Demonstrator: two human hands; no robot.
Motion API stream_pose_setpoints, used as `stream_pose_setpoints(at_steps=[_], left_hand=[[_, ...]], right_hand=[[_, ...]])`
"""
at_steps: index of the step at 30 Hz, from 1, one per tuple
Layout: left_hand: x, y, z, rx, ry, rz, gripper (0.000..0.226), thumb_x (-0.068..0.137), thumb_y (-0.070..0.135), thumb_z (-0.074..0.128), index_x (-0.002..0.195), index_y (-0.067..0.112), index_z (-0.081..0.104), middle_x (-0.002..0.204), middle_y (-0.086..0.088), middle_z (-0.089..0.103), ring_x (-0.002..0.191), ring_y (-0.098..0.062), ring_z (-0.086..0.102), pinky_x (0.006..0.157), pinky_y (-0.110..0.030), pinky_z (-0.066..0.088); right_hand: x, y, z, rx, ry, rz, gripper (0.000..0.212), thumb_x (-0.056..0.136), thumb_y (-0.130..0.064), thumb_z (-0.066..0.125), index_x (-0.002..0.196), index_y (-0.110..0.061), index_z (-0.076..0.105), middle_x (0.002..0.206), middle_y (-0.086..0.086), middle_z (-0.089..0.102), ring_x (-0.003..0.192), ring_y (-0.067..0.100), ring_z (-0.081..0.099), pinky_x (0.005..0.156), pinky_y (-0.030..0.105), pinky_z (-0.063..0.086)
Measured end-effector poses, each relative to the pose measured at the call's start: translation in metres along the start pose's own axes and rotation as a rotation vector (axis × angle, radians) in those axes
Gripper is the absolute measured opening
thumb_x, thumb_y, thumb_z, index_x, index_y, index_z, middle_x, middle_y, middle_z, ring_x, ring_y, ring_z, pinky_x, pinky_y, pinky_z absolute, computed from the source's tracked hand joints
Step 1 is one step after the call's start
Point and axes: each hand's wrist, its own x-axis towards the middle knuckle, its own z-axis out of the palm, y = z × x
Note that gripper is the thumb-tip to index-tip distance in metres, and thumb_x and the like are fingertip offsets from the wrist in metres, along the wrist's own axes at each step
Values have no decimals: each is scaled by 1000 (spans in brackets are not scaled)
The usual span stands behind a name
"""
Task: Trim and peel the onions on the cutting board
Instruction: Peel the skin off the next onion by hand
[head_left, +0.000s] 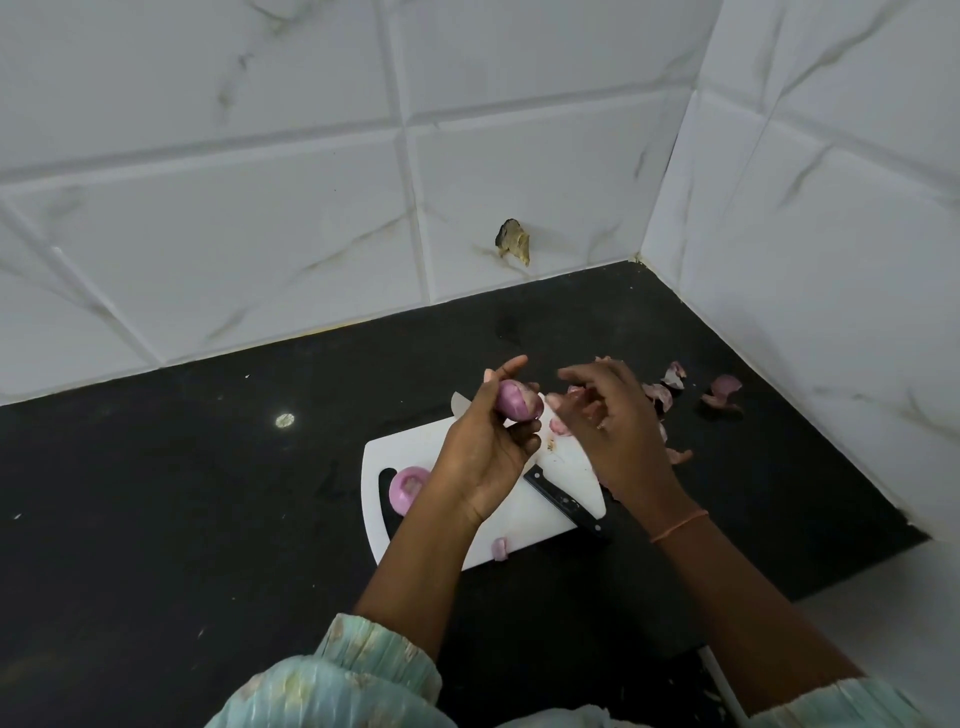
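My left hand (485, 447) grips a small purple onion (517, 400) and holds it above the far end of the white cutting board (524, 512). Just to its right, my right hand (605, 415) has its fingers curled, and pinkish peel shows at the fingertips next to the onion. A second peeled onion (407, 487) lies on the left part of the board. The knife lies flat on the board with its black handle (563, 501) pointing to the lower right; my left hand hides most of the blade. A small cut onion piece (500, 548) sits at the board's near edge.
Onion skins (722, 393) lie scattered on the black countertop (208, 493) to the right of the board, with more skins (667, 387) near my right hand. White tiled walls meet in a corner behind and to the right. The counter ends at a white ledge (893, 597) at the lower right.
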Motion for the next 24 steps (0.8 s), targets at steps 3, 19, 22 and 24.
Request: stream_pose_setpoints(at_steps=[3, 19, 22, 24], left_hand=[[-3, 0, 3, -54, -26, 24, 39, 104, 40, 40, 123, 16, 64, 99, -7, 66, 93, -18, 62, 81, -32, 54], [0, -5, 8, 158, 40, 63, 33, 105, 30, 41, 127, 10, 56, 102, -12, 64, 78, -19, 48, 68, -30, 40], [-1, -3, 6, 97, 1, 79, 27, 103, 33, 45, 108, 13, 63, 106, -15, 62, 80, -19, 48, 68, -30, 40], [-2, -2, 5, 80, -13, 102, 32, 102, 38, 47, 104, 11, 65, 106, -15, 61, 83, -18, 52, 74, -30, 42]], right_hand=[[0, -23, 7, 49, -75, -157, 33, 82, -33, 75, 109, -20, 63, 102, -11, 60, 90, 8, 59, 72, 14, 46], [-1, -18, 14, -136, 47, -169, 40, 97, -31, 51, 133, -14, 53, 104, -1, 69, 95, 2, 61, 82, 9, 47], [1, -26, 12, 79, 69, -109, 33, 92, -26, 63, 123, -16, 60, 99, -5, 69, 93, 3, 64, 78, 13, 51], [0, -29, 11, 211, 84, -93, 24, 89, -20, 68, 112, -13, 66, 100, -5, 69, 96, 7, 66, 80, 15, 51]])
